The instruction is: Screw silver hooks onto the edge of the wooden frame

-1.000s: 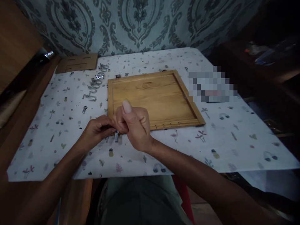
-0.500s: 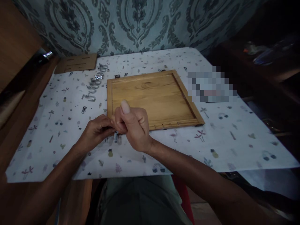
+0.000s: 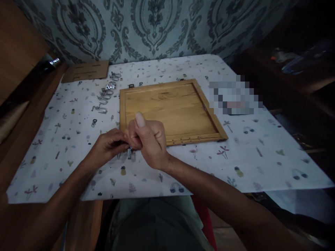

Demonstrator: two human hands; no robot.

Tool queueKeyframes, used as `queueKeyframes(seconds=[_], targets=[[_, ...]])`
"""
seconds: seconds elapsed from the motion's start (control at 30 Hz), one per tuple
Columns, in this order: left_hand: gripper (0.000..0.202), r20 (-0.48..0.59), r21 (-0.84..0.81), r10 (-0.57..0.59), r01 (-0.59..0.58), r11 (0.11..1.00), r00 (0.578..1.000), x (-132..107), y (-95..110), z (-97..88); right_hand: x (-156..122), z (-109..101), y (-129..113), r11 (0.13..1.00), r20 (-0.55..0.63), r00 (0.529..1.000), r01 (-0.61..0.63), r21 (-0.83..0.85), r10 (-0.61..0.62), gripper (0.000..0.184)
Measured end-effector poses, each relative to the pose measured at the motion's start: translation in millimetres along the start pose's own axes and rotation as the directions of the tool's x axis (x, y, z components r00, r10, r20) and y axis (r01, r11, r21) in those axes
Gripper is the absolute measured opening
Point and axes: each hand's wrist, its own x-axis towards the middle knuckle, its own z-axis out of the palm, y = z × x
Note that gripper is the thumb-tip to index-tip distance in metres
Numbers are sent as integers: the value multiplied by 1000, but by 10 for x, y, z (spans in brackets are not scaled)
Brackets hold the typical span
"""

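Observation:
A framed wooden panel (image 3: 167, 108) lies flat on the table, its near edge dotted with small dark holes. At its near left corner my left hand (image 3: 108, 143) is closed, fingertips pinched close to a small shiny metal fitting (image 3: 129, 153). The fitting sticks out below the panel's edge between my two hands. My right hand (image 3: 151, 141) is clenched in a fist with its thumb pointing up, against the left fingertips. Whatever the fist holds is hidden by the fingers.
Several loose metal fittings (image 3: 104, 96) lie in a row left of the panel. A piece of cardboard (image 3: 85, 71) rests at the back left. At the right sits a blurred-out item (image 3: 235, 97). A patterned white cloth (image 3: 209, 174) covers the table, which backs onto a wall (image 3: 154, 28).
Both hands hold the same place and pose at the panel's corner. The view has shifted only very slightly.

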Motion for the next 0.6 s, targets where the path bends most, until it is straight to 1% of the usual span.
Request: queueKeyframes(seconds=[0.07, 0.2, 0.27, 0.5, 0.57, 0.6], targets=[[15, -1, -4, 0, 0, 1000, 1000, -1, -4, 1, -1, -1, -1, 1000, -4, 1000, 4, -7, -4, 61], [18, -4, 5, -26, 26, 1000, 1000, 2, -7, 7, -5, -8, 7, 999, -9, 999, -43, -22, 43, 61], [18, -9, 13, -22, 22, 1000, 1000, 3, -6, 10, -6, -11, 11, 999, -8, 999, -47, -13, 47, 61], [11, -5, 20, 0, 0, 1000, 1000, 9, 53, -23, -7, -17, 37, 1000, 16, 1000, 5, -5, -5, 60], [12, -42, 48, -11, 13, 999, 999, 17, 77, -67, -10, -19, 61, 999, 23, 999, 35, 27, -36, 58], [12, -91, 66, -31, 37, 997, 995, 21, 80, -98, -12, -21, 74, 998, 26, 999, 45, 45, -47, 57]])
